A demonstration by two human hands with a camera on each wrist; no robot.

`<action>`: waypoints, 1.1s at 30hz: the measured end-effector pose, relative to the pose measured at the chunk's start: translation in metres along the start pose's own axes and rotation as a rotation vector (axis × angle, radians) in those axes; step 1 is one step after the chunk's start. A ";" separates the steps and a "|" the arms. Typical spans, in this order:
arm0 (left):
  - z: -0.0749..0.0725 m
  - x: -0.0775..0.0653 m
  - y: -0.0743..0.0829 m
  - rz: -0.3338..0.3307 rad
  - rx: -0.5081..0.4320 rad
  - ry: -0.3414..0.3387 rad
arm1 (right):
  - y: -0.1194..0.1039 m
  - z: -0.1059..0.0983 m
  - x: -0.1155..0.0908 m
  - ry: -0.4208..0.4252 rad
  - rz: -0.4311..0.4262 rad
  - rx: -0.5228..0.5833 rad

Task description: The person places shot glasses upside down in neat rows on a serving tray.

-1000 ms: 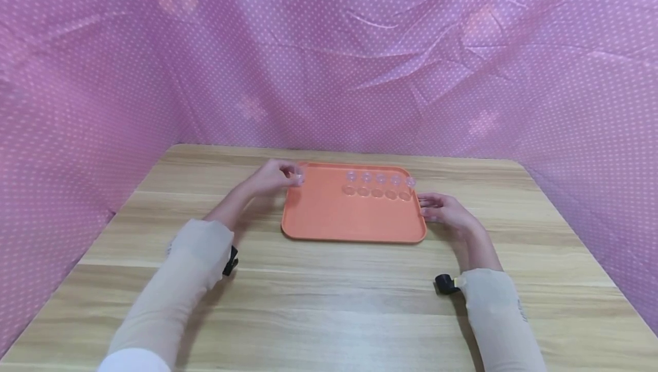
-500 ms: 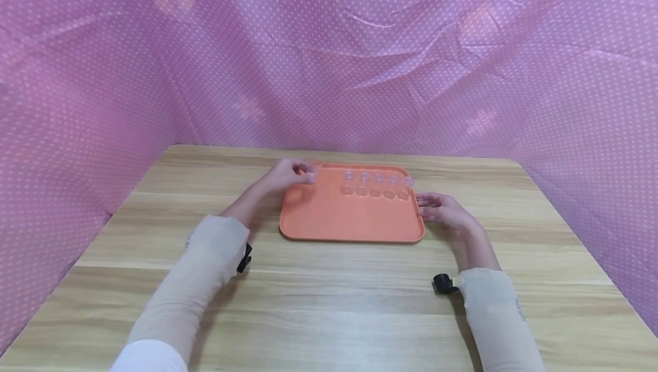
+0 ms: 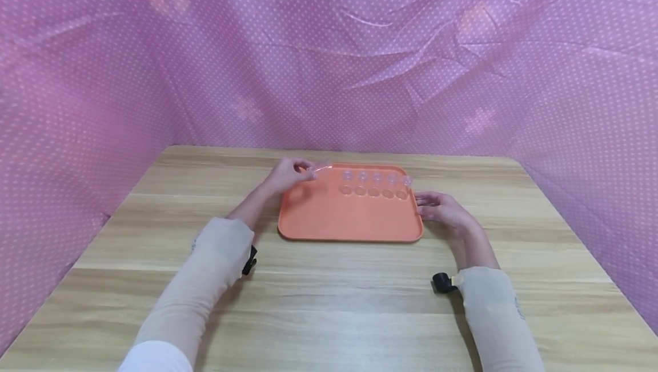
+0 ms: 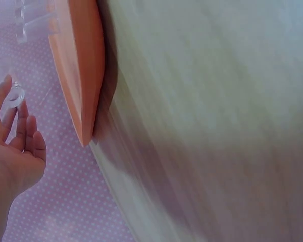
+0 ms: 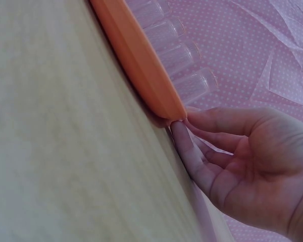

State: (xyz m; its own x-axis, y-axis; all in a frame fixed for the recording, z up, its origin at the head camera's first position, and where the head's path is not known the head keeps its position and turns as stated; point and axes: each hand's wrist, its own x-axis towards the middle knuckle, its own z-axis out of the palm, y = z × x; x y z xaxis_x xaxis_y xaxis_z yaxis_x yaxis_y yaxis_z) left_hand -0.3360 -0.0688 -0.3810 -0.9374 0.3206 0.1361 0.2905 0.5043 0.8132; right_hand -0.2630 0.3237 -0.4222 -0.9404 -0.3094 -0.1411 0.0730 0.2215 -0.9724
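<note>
In the head view my left hand [image 3: 289,176] is over the back left corner of the orange tray [image 3: 349,223]. It pinches a small clear plastic cup [image 3: 323,166] by one end, and the cup lies tilted, pointing right. The left wrist view shows thumb and fingers at the ring-like end of this cup [image 4: 15,96]. Across the tray, my right hand [image 3: 446,211] is at the right edge. In the right wrist view, its thumb and fingertips pinch the tray's rim [image 5: 178,108]. A row of several clear cups [image 3: 377,185] stands on the tray's back right part.
A wooden table [image 3: 329,303] bears the tray. Behind the table and along both sides hangs a pink cloth [image 3: 329,75] with white dots. Each sleeved wrist carries a small black camera [image 3: 442,283].
My left hand has moved right from the tray's left edge, and the cup in it has tipped toward horizontal. The right hand stays at the tray's right edge.
</note>
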 end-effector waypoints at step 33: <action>0.042 0.010 0.007 -0.063 -0.068 0.140 | -0.001 0.000 -0.001 -0.007 0.002 0.019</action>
State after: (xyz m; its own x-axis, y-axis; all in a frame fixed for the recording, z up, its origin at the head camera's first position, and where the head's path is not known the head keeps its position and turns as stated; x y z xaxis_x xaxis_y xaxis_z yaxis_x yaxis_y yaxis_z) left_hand -0.3347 -0.0278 -0.3977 -0.9723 0.1731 0.1569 0.2209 0.4627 0.8586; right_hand -0.2617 0.3240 -0.4214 -0.9380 -0.3152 -0.1444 0.0815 0.2044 -0.9755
